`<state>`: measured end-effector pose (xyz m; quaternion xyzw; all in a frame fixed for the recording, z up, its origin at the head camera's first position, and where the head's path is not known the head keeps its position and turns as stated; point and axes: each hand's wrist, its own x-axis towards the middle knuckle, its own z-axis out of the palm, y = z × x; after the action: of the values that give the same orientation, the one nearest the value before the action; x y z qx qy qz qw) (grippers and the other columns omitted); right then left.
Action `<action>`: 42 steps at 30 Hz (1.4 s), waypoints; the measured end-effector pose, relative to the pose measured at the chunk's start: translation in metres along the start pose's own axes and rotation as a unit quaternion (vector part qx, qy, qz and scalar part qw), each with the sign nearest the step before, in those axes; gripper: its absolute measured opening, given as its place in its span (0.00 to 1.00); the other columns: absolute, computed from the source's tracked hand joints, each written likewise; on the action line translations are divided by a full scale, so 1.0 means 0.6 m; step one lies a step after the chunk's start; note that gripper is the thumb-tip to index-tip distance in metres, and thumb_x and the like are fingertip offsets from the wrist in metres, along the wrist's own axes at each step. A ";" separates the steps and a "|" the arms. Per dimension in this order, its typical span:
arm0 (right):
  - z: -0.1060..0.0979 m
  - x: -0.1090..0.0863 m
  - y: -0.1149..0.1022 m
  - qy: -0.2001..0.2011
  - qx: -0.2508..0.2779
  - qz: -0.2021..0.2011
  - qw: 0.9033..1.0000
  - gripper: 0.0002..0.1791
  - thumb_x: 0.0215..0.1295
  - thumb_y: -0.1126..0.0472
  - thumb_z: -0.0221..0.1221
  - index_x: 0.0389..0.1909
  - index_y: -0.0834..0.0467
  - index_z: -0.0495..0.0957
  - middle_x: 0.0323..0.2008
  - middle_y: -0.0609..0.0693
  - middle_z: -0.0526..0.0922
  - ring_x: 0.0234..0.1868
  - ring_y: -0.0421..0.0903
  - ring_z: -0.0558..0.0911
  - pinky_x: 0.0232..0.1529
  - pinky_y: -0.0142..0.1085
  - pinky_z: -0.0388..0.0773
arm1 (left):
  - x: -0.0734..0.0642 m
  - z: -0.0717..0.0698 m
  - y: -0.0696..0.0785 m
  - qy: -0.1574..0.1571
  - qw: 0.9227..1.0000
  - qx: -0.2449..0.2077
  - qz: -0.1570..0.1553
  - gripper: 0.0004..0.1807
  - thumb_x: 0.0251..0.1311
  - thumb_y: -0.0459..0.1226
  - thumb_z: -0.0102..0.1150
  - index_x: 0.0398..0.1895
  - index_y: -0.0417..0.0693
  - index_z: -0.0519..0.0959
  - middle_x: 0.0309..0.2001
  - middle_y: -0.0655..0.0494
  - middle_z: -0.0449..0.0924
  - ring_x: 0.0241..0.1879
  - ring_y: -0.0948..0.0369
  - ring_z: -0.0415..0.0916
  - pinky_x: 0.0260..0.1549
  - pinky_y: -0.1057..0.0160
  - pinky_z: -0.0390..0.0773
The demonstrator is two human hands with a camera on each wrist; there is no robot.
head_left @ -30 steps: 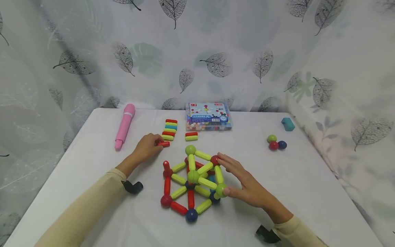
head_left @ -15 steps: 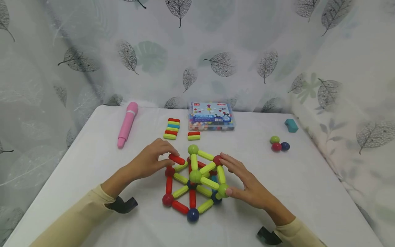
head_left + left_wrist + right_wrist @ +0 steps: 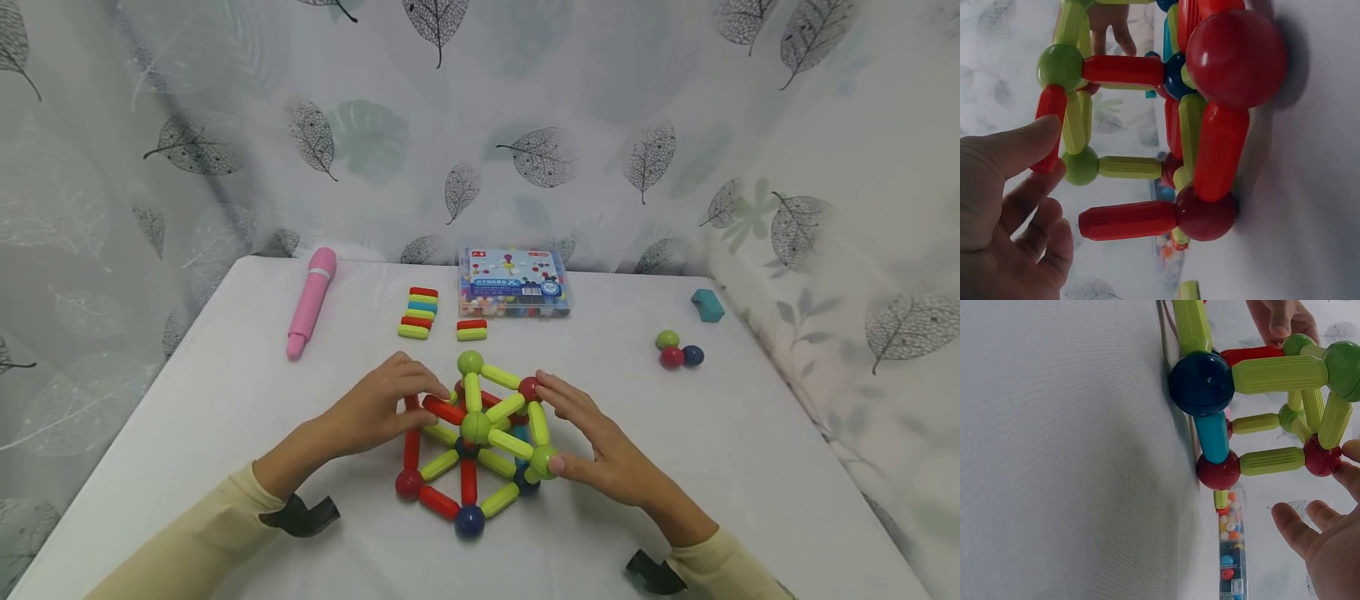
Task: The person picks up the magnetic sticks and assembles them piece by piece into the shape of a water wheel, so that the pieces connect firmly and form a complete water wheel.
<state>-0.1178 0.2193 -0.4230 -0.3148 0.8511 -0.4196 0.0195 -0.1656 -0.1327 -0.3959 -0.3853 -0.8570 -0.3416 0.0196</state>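
My left hand (image 3: 375, 408) pinches a red rod (image 3: 444, 410) between thumb and fingertips. In the left wrist view the rod's far end meets a green ball (image 3: 1060, 67) of the ball-and-rod structure (image 3: 468, 483). A separate red rod (image 3: 1127, 221) stands up from a red base ball (image 3: 1207, 212), beside the left hand. My right hand (image 3: 611, 454) spreads along the structure's right side. Its thumb touches a green ball (image 3: 543, 461), and a fingertip rests on a red ball (image 3: 528, 389). The left fingers partly hide the structure's left side in the head view.
Behind the structure lie a row of colored rods (image 3: 417, 312), a red-and-green pair of rods (image 3: 472, 330) and a clear parts box (image 3: 514, 283). A pink tube-shaped object (image 3: 311, 304) lies left. Loose balls (image 3: 672, 357) and a teal block (image 3: 707, 305) are right.
The left hand picked up the red rod near the rod row and carried it right and toward the person, to the structure's upper green ball. The right hand stays in place.
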 end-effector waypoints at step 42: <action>0.000 -0.026 -0.019 0.025 -0.102 -0.016 0.994 0.40 0.62 0.52 0.67 0.76 0.42 0.65 0.77 0.43 0.60 0.79 0.52 0.53 0.62 0.73 0.64 | -0.096 0.031 -0.024 -0.116 0.967 0.219 -0.057 0.32 0.58 0.49 0.72 0.67 0.58 0.78 0.68 0.55 0.76 0.73 0.42 0.63 0.66 0.32 0.65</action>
<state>-0.0997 0.2229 -0.4183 -0.3181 0.8846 -0.3385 -0.0412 -0.1306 -0.1658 -0.4358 -0.3588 -0.9280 -0.0992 -0.0158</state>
